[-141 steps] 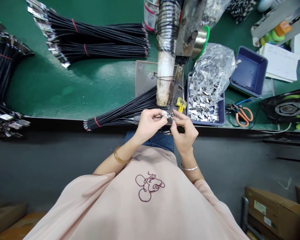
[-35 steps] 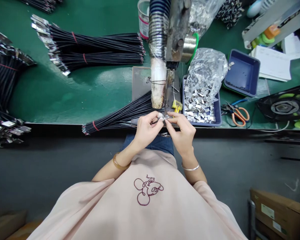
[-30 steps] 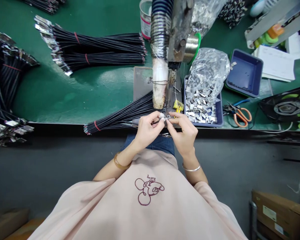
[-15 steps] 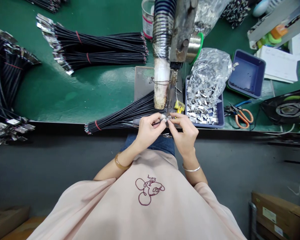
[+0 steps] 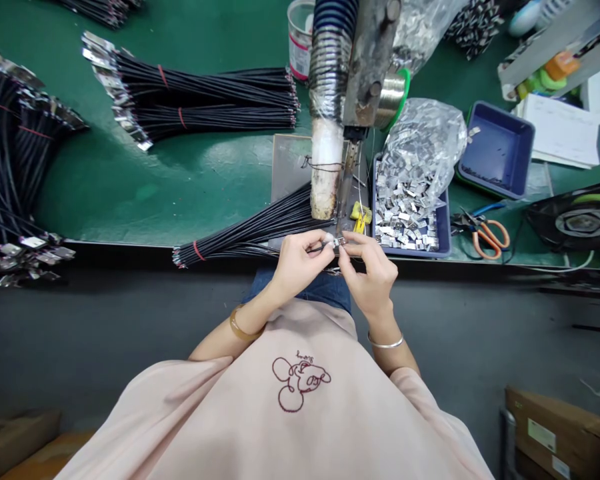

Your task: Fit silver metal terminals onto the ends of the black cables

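Black-jacketed thin cable, 1 pc: we list its short visible length [image 5: 316, 249] in the left hand [image 5: 300, 260], at the tabletop's front edge.
L grip: thumb & index pinched on the cable, approx. no gap.
Small silver metal connector, 1 pc: [image 5: 339, 241], betw. the two hands, at the cable's R end.
R grip: right hand [image 5: 370, 270], thumb & index nearly together on the connector.
Key relation: connector lies just R of L grip & L of R grip; R fingertips nearer, we judge.
Axis/pointing: cable runs approx. L–R, end twd R hand; connector's long axis seems same, too small to be sure.
Beyond hands: rusty grey metal bar [image 5: 349, 167], low end nr connector; contact, can't tell.
Black cable bundle, red-banded: [image 5: 245, 227], L of the bar.
Blue plastic tray, w/ loose silver connectors: [image 5: 445, 230], R, on green tabletop [image 5: 190, 173].
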`<move>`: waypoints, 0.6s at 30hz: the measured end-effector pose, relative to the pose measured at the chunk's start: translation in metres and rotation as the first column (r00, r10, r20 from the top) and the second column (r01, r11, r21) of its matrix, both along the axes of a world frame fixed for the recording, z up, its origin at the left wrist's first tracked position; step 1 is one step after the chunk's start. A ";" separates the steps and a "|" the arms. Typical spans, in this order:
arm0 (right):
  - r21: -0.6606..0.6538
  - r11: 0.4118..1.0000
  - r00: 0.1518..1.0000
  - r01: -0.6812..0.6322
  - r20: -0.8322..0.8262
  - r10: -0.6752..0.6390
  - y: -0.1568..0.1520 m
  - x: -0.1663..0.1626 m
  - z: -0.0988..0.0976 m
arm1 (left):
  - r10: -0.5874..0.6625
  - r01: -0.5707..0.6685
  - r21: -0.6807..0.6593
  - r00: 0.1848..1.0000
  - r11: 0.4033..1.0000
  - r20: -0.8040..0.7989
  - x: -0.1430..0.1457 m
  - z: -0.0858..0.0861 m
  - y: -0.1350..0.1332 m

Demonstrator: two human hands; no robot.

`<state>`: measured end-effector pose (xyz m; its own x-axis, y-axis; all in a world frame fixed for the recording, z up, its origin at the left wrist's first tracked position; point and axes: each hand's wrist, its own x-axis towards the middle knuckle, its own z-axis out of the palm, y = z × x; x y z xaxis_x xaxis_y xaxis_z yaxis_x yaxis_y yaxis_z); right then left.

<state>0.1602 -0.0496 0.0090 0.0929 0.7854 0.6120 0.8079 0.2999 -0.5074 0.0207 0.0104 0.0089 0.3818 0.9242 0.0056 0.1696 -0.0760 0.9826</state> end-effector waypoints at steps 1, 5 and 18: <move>0.007 1.000 1.000 -0.001 -0.004 0.001 0.000 0.001 0.000 | -0.008 0.008 -0.010 1.000 1.000 0.007 0.000 0.000 0.001; 0.038 0.997 0.996 -0.066 0.058 0.063 0.000 0.005 -0.003 | -0.104 0.114 -0.093 0.990 0.989 0.098 -0.006 0.001 0.007; -0.304 0.936 0.868 -0.178 -0.496 0.004 0.000 0.004 -0.005 | -0.374 0.372 0.045 0.926 0.927 0.059 -0.032 0.015 0.009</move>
<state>0.1642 -0.0500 0.0038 0.2238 0.9510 0.2132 0.4134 0.1054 -0.9044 -0.0113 0.0196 0.0242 0.6964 0.7143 0.0694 0.0583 -0.1526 0.9866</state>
